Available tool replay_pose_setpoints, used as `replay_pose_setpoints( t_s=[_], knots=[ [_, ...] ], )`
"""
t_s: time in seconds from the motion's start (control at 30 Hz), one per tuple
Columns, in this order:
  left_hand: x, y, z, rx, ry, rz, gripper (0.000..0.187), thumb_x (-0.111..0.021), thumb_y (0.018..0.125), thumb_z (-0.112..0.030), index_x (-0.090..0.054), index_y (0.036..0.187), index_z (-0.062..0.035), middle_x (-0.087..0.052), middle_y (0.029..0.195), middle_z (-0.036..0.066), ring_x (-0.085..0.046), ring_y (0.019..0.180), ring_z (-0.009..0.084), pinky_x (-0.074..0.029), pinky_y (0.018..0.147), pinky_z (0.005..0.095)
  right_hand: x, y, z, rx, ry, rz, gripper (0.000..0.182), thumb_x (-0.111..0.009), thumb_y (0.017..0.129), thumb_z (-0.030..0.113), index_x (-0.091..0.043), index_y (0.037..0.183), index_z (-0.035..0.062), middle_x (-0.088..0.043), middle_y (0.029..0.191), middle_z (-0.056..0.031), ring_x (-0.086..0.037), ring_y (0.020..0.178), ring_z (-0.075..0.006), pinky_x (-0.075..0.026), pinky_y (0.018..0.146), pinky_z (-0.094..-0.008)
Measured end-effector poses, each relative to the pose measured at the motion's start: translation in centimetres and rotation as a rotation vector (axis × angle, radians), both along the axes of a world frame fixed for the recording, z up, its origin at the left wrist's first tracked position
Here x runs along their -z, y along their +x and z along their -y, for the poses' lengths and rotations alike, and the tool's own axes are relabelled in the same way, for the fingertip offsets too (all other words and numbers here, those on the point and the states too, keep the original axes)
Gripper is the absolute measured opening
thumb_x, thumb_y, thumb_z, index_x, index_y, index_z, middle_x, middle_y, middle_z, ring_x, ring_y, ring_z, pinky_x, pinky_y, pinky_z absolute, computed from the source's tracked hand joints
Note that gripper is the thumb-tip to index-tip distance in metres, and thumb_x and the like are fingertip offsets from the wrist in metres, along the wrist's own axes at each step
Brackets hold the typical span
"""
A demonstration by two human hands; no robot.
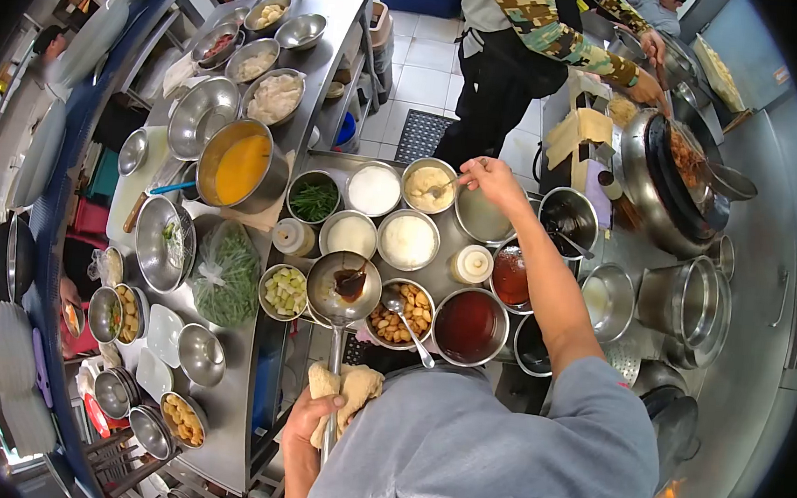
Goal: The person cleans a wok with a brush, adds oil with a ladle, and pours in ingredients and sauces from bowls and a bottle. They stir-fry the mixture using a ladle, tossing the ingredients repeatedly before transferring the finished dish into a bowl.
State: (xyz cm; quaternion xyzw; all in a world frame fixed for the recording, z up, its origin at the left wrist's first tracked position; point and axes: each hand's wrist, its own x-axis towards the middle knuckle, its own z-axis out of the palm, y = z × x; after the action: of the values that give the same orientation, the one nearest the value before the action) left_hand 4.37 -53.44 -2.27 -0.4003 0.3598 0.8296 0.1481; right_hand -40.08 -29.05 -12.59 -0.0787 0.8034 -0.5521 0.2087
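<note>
Grey shirt (505, 445) right up close in the head view, and there's the left hand (310, 417), fingers wrapped around the ladle (339, 312) handle with a tan cloth (360, 385)! Dark sauce (351, 285) pools in the ladle, between diced greens (285, 291) and browned chunks (420, 309). Up front, the right hand's (493, 182) fingers grip a spoon (438, 191), dipped in pale paste (425, 176) on the bench (453, 236).

Pot (274, 186) of orange liquid standing on a steel counter (237, 419), tied clear bag of greens (226, 276) lying near a metal colander (150, 231), co-worker (516, 34) in camouflage sleeves, dark mat (423, 136) on white floor tiles (426, 43), stacked plates (18, 378) at far left.
</note>
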Motion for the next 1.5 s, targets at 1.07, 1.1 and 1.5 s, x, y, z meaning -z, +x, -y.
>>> replay_pose_setpoints(
  t_s=[1.07, 1.1, 1.5],
  knots=[
    [-0.2, -3.5, 0.0, 0.051, 0.067, -0.02, 0.056, -0.069, 0.073, -0.012, -0.051, 0.122, 0.0066, -0.064, 0.089, 0.021, -0.062, 0.06, 0.0239, -0.051, 0.052, 0.0298, -7.6, 5.1, 2.0, -0.305, 0.01, -0.006, 0.033, -0.052, 0.098, 0.027, -0.067, 0.106, -0.0009, -0.073, 0.089, -0.0074, -0.062, 0.075, -0.0106, -0.049, 0.068, -0.0269],
    [0.1, -3.3, 0.1, 0.053, 0.103, -0.037, 0.057, -0.069, 0.073, -0.012, -0.05, 0.123, 0.0067, -0.064, 0.089, 0.02, -0.061, 0.06, 0.0235, -0.051, 0.052, 0.0295, -6.2, 5.2, 2.1, -0.36, 0.051, -0.009, 0.033, -0.053, 0.098, 0.027, -0.068, 0.106, -0.0016, -0.073, 0.091, -0.008, -0.063, 0.076, -0.012, -0.052, 0.073, -0.0293],
    [1.5, 0.2, 1.6, -0.028, 0.126, -0.079, 0.06, -0.069, 0.072, -0.013, -0.049, 0.125, 0.0071, -0.064, 0.09, 0.022, -0.06, 0.061, 0.023, -0.051, 0.052, 0.03, -2.0, 6.6, 2.9, -0.404, 0.084, 0.151, 0.033, -0.051, 0.097, 0.023, -0.068, 0.107, -0.0046, -0.074, 0.092, -0.0116, -0.066, 0.081, -0.0162, -0.053, 0.078, -0.0309]
  ],
)
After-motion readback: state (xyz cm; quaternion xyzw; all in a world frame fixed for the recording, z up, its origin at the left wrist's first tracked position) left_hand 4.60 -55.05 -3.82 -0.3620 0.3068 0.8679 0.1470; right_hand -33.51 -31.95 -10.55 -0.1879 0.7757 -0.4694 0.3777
